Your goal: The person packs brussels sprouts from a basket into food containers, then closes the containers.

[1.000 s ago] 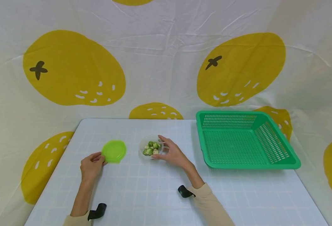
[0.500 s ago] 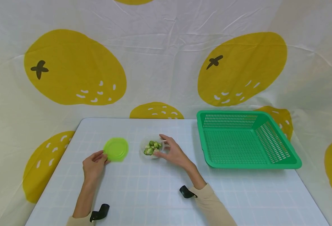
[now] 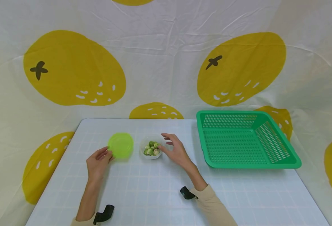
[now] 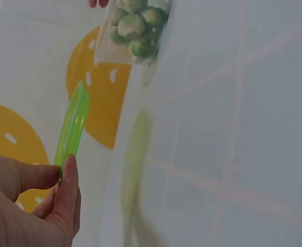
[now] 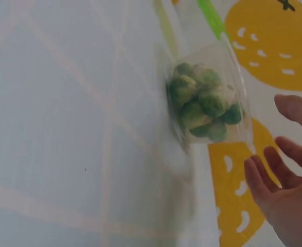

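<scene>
My left hand (image 3: 98,164) pinches the edge of a round, translucent lime-green lid (image 3: 120,145) between thumb and fingers, holding it tilted above the table. In the left wrist view the lid (image 4: 72,128) appears edge-on, its reflection on the tabletop. Just right of it stands a small clear plastic container (image 3: 153,157) holding several Brussels sprouts (image 3: 152,147); its top is uncovered. Beside the container's right side is my right hand (image 3: 178,153), fingers spread and holding nothing. From the right wrist, the sprouts (image 5: 205,100) show through the clear wall, with the hand (image 5: 289,175) apart from it.
A large green perforated basket (image 3: 228,141) stands at the right rear of the table (image 3: 154,194). Behind the table hangs a white cloth (image 3: 160,72) printed with yellow fruit shapes. Each wrist carries a black camera (image 3: 104,214).
My left hand has brought the lid rightward and a little farther back, toward the container. My right hand has loosened from the container's side and drawn slightly to the right; the container stays put.
</scene>
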The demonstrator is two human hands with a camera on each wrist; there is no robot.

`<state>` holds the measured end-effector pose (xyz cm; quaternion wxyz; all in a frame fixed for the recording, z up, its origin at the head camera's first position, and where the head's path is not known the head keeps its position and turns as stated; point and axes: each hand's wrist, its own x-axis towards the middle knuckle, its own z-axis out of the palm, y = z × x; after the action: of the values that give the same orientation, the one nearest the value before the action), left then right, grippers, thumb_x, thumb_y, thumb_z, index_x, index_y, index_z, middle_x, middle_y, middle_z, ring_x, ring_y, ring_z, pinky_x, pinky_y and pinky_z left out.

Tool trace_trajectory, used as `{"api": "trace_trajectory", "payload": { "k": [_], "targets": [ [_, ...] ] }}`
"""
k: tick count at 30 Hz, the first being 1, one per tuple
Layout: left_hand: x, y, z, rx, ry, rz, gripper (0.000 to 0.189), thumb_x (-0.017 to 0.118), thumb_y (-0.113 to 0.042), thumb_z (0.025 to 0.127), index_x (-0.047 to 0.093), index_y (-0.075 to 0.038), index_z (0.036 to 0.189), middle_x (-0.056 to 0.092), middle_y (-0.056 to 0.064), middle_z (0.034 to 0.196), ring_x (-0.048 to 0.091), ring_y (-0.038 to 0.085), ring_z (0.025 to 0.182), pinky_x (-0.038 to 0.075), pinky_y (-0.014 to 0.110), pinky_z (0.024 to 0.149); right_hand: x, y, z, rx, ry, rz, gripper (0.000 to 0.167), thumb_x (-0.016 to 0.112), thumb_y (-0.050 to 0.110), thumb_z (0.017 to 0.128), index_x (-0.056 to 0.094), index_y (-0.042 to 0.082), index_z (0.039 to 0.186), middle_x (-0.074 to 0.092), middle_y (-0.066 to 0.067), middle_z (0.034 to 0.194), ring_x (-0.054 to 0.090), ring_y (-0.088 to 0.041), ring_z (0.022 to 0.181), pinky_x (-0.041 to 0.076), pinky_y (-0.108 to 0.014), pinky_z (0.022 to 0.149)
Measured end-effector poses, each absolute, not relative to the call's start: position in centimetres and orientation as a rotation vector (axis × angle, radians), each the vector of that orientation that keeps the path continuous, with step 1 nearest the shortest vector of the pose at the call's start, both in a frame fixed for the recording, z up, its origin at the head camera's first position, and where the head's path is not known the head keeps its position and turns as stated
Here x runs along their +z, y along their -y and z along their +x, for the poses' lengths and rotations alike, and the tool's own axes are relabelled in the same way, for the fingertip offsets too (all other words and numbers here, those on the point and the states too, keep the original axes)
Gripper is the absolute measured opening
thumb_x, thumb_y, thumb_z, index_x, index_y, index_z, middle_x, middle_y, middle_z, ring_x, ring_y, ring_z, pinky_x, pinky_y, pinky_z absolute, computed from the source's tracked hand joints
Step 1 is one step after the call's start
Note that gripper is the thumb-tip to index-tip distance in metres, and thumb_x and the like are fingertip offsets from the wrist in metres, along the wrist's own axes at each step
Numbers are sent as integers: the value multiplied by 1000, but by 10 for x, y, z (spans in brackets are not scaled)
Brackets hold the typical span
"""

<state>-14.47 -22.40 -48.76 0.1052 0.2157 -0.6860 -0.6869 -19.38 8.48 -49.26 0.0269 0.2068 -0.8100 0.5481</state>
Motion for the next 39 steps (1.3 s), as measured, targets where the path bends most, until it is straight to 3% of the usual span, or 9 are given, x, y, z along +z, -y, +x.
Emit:
{"api": "trace_trajectory", "payload": {
  "k": [10,17,25,28,34,39],
  "targets": [
    [-483,199,-148,-2093,1976,568,35,68,6,95,60,15,128,65,9,99,65,2,76,61,21,73,-490,-82,-193,1787,2356,644,44,71,12,99,58,-2,138,58,-26,137,57,-40,124,47,-54,108],
    [-480,179,-150,-2174,1949,517,39,69,7,94,58,17,130,60,8,99,65,4,78,61,22,74,-487,-76,-191,1810,2353,609,42,70,11,99,60,0,138,61,-22,136,59,-38,123,50,-51,106],
    [-480,162,-152,-2230,1913,480,36,68,9,94,58,17,128,61,7,98,65,5,77,61,22,74,-485,-67,-188,1873,2329,561,40,67,-1,98,58,-11,136,60,-27,133,58,-45,122,49,-57,104],
    [-480,156,-153,-2253,1898,463,37,68,10,93,58,17,129,61,7,97,65,5,77,62,23,74,-487,-66,-188,1868,2327,560,39,68,0,98,59,-9,135,61,-26,132,60,-43,119,51,-54,103],
    [-482,146,-154,-2279,1888,410,35,67,11,93,59,17,127,60,11,100,65,7,77,62,24,73,-491,-67,-188,1872,2306,556,37,72,8,97,65,2,132,66,-13,126,66,-29,109,57,-37,97],
    [-482,138,-154,-2284,1899,391,35,67,11,93,59,16,127,60,12,99,64,7,76,62,23,72,-492,-68,-189,1915,2254,520,35,75,7,95,67,0,129,68,-16,120,67,-31,104,58,-42,93]
  ]
}}
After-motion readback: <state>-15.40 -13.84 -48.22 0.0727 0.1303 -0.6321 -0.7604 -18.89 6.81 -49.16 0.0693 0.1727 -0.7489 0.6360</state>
